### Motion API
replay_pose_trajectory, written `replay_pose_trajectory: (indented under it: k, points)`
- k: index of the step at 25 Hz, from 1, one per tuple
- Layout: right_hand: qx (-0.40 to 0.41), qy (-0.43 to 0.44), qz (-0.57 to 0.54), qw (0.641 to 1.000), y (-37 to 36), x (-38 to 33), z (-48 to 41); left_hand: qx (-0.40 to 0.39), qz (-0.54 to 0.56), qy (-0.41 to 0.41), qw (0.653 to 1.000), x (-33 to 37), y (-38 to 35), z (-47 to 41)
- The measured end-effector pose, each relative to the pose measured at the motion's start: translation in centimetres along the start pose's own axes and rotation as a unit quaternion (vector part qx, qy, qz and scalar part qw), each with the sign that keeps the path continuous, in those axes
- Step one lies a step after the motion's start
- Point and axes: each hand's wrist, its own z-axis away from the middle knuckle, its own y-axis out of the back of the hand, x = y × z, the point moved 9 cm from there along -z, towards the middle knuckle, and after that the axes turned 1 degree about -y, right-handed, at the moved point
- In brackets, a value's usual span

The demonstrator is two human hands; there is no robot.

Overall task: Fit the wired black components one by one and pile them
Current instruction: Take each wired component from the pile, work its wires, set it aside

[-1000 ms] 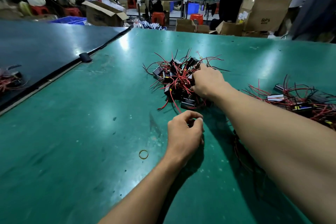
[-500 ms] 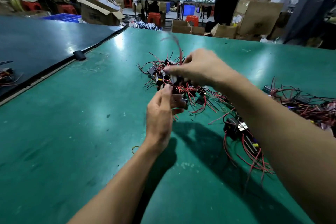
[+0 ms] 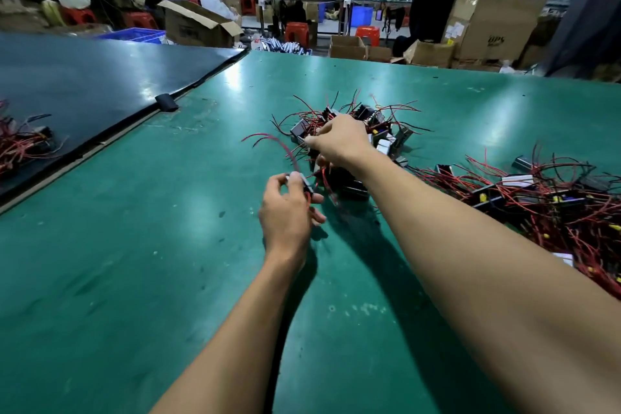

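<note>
The left hand (image 3: 285,212) pinches one black component (image 3: 306,185) between thumb and fingertips, just above the green table (image 3: 134,262). Its red wire (image 3: 285,148) arcs loosely away toward 10 o'clock. At 1 o'clock from that hand, the right hand (image 3: 339,141) reaches into the centre pile (image 3: 373,121) of like parts with its fingers curled at the pile's 9 o'clock edge. Whether they have closed on a piece or only on wire I cannot tell. A larger tangled heap (image 3: 554,208) lies well apart at 3 o'clock. Each component looks like a small, rigid plastic block, light enough for a two-finger pinch and unlikely to deform. The thin leads look limp and springy, and in the piles they are interlaced. Lifting by a wire would probably drag neighbours along or strain the joint where the lead enters the body. The sound grip, in my judgement, is on the block's flat opposite sides, with the wire end pointing away from the palm. That keeps the mating face clear for fitting and leaves the leads free to trail when the part is set on the pile.
</note>
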Motion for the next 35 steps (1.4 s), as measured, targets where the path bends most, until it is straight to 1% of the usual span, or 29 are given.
replay_pose_trajectory:
  k: [2,3,5,6,8,11,14,15,17,18,19,20,21,22,24,25,27,29,32,33,35]
  points:
    - [0.062,-0.004,0.104,0.993,-0.6,0.2,-0.6,-0.003,-0.038,-0.034,0.999,0.3,-0.2,0.1]
    - [0.082,-0.006,0.161,0.983,-0.9,0.3,-0.8,0.011,-0.047,-0.041,0.998,0.4,0.1,0.1]
    - [0.096,0.000,0.244,0.965,-1.8,0.2,-1.2,0.053,-0.069,-0.058,0.995,0.8,1.0,-0.1]
    - [0.096,0.002,0.258,0.961,-2.0,0.0,-1.4,0.066,-0.075,-0.066,0.993,1.0,1.4,-0.2]
    - [0.093,-0.016,0.218,0.971,-1.5,0.0,-1.6,0.069,-0.075,-0.077,0.992,1.2,1.5,-0.3]
    - [0.074,-0.058,0.074,0.993,1.3,-0.4,-0.6,0.051,-0.081,-0.072,0.993,1.3,1.3,-0.3]
    - [0.018,-0.037,-0.094,0.995,4.7,-2.1,3.3,-0.007,-0.075,-0.047,0.996,0.8,0.4,-0.1]
    - [0.011,-0.016,-0.137,0.990,6.3,-2.6,5.1,-0.039,-0.099,-0.046,0.993,0.7,-0.2,0.1]
    - [0.008,0.038,-0.203,0.978,9.5,-3.0,9.0,-0.113,-0.194,-0.065,0.972,0.8,-1.8,0.7]
    - [0.002,0.057,-0.208,0.976,10.7,-2.8,10.9,-0.150,-0.240,-0.081,0.956,1.0,-2.6,1.1]
    - [-0.006,0.064,-0.177,0.982,11.3,-2.0,12.6,-0.183,-0.282,-0.098,0.937,1.3,-3.4,1.6]
    - [-0.011,0.055,-0.111,0.992,11.3,-0.6,14.0,-0.204,-0.323,-0.115,0.917,1.8,-4.0,2.1]
    - [-0.010,0.027,-0.028,0.999,10.8,1.4,15.1,-0.213,-0.366,-0.133,0.896,2.3,-4.3,2.4]
    - [-0.004,-0.014,0.048,0.999,10.2,3.7,16.1,-0.214,-0.410,-0.149,0.874,2.9,-4.6,2.8]
    - [0.002,-0.084,0.148,0.985,8.6,7.7,17.6,-0.208,-0.484,-0.163,0.834,3.5,-4.8,3.3]
    - [0.002,-0.099,0.172,0.980,7.7,9.1,18.1,-0.205,-0.517,-0.164,0.815,3.5,-4.9,3.6]
    - [-0.004,-0.092,0.165,0.982,6.4,10.6,18.4,-0.199,-0.564,-0.159,0.786,3.9,-4.9,4.0]
    - [-0.029,-0.064,0.133,0.989,6.1,10.8,18.3,-0.211,-0.592,-0.139,0.765,4.0,-4.8,4.3]
    - [-0.064,-0.006,0.098,0.993,7.6,10.0,18.0,-0.233,-0.613,-0.095,0.749,4.2,-4.3,4.7]
    - [-0.072,0.018,0.099,0.992,8.2,9.6,18.0,-0.239,-0.617,-0.079,0.746,4.2,-4.1,4.8]
    - [-0.072,0.063,0.134,0.986,8.7,9.2,18.3,-0.265,-0.610,-0.029,0.747,3.8,-3.5,5.1]
